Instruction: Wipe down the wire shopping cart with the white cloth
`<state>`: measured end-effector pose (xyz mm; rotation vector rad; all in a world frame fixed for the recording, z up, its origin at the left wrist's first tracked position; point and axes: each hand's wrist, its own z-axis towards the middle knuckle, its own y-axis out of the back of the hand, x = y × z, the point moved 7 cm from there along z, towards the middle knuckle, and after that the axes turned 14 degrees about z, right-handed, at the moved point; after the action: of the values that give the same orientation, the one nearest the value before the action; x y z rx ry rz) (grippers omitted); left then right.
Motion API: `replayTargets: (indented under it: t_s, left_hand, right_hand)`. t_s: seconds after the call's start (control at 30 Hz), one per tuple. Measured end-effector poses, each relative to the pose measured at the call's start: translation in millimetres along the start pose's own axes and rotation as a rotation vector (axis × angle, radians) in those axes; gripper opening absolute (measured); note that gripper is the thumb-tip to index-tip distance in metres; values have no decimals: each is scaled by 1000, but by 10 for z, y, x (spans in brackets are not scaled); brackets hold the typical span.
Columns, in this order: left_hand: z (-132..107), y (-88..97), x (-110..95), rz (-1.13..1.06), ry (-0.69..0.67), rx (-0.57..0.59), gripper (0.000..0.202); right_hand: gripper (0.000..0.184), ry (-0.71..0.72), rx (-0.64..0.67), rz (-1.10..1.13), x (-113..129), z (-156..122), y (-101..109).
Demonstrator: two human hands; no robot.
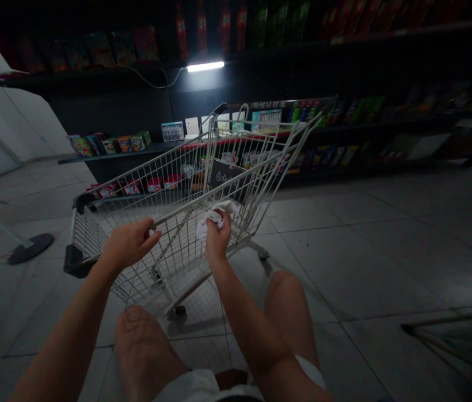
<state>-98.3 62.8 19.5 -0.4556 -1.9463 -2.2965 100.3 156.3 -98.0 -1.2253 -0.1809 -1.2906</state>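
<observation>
Two knees (141, 346); left hand (129, 244) grips cart handle (181, 209), right hand (218, 238) clutches one white rag (211, 219).

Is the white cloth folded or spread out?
Neither, it's crumpled: the cloth is bunched in the right hand, with loose, irregular folds and no flat spread.

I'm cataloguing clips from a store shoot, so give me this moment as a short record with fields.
left hand: on the handle of a wire shopping cart, fingers closed over it
right hand: holding a crumpled white cloth at the handle
cart contents: none visible
surroundings: shelves of boxed goods ahead, a lit tube light above them, a tiled floor underfoot
</observation>
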Motion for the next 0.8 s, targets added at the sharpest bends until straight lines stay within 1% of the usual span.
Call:
replayTargets:
  t_s: [0.07,0.1,0.13,0.17,0.2,0.27,0.33,0.37,0.4,0.43,0.47,0.53,0.6,0.63,0.67,0.7,0.73,0.8]
  left_hand:
    - [-25,-2,32,-3,9,-1,41]
    - [-26,7,41,6,17,-3,43]
    - [-14,26,44,21,30,-3,47]
    - [12,56,38,43,48,-4,52]
    - [57,95,17,65,66,-3,57]
    - [204,195,-73,91,97,-2,65]
    - [413,294,-234,56,93,-6,67]
    - [528,334,-322,27,88,-13,65]
    - [642,363,-414,-6,74,-23,63]
    - [747,368,-501,-56,53,-18,63]
    - [837,351,-592,-120,9,-1,62]
    - [957,284,-723,-229,-67,45,60]
    - [1002,223,-778,-277,-114,66,57]
    - [1004,208,-781,-279,-123,62,56]
    - [999,203,-777,-277,-127,52,55]
    - [989,207,-770,-271,-128,42,55]
    - [979,213,-762,-262,-124,35,54]
    - [961,220,-752,-245,-112,42,53]
  right_hand:
    - [23,186,68,-89,366,171,-111]
    - [22,266,102,-139,473,212,-144]
    - [22,333,149,-202,515,214,-167]
    - [22,373,201,-273,484,177,-169]
    - [21,381,257,-348,386,106,-149]
    - [17,331,363,-487,74,-116,-41]
    - [14,269,472,-564,-206,-371,91]
    - [15,253,517,-573,-274,-467,142]
    - [15,252,556,-565,-279,-522,170]
    - [16,264,575,-542,-219,-521,176]
    - [17,284,567,-515,-105,-459,167]
    - [20,353,472,-464,215,-192,117]
    - [26,442,363,-449,496,122,45]
    - [29,476,331,-465,563,247,13]
    - [30,497,322,-491,568,330,-8]
    - [30,504,333,-525,512,366,-10]
    - [29,493,356,-565,405,353,14]
    - [26,443,437,-645,119,208,125]
